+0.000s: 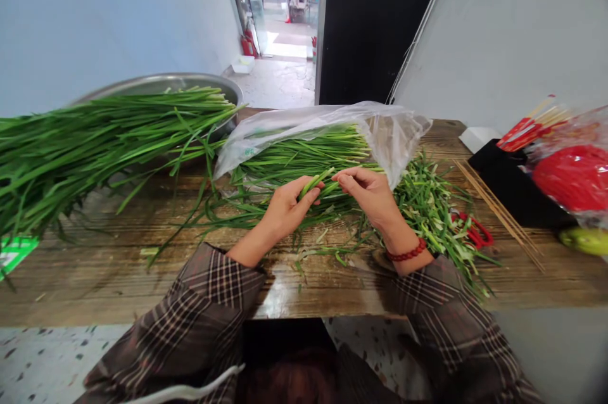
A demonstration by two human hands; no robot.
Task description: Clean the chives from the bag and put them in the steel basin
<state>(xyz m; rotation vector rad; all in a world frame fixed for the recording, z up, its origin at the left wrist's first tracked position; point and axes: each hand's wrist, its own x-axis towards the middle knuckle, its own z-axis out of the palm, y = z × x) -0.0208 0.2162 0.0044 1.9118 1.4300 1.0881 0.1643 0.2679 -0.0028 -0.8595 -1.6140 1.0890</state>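
Note:
My left hand (295, 201) is closed around a small bunch of garlic chives (317, 181), its pale cut ends pointing up and right. Close beside those ends, my right hand (363, 192) has thumb and forefinger pinched together; whatever lies between them is too small to make out. Behind both hands, a larger heap of chives (304, 154) lies in an opened clear plastic bag (304, 118). To the right of my right hand is a pile of trimmed leaf scraps (432, 208). Loose leaves and bits are scattered on the wooden table (313, 296) below my hands.
At left, a metal basin (166, 80) holds a big mass of long chives (118, 132) hanging over its rim. Red-handled scissors (479, 233) lie by the scraps, near thin wooden skewers (503, 211). A black box (522, 192) with chopsticks and a red plastic-wrapped bundle (577, 176) stand far right.

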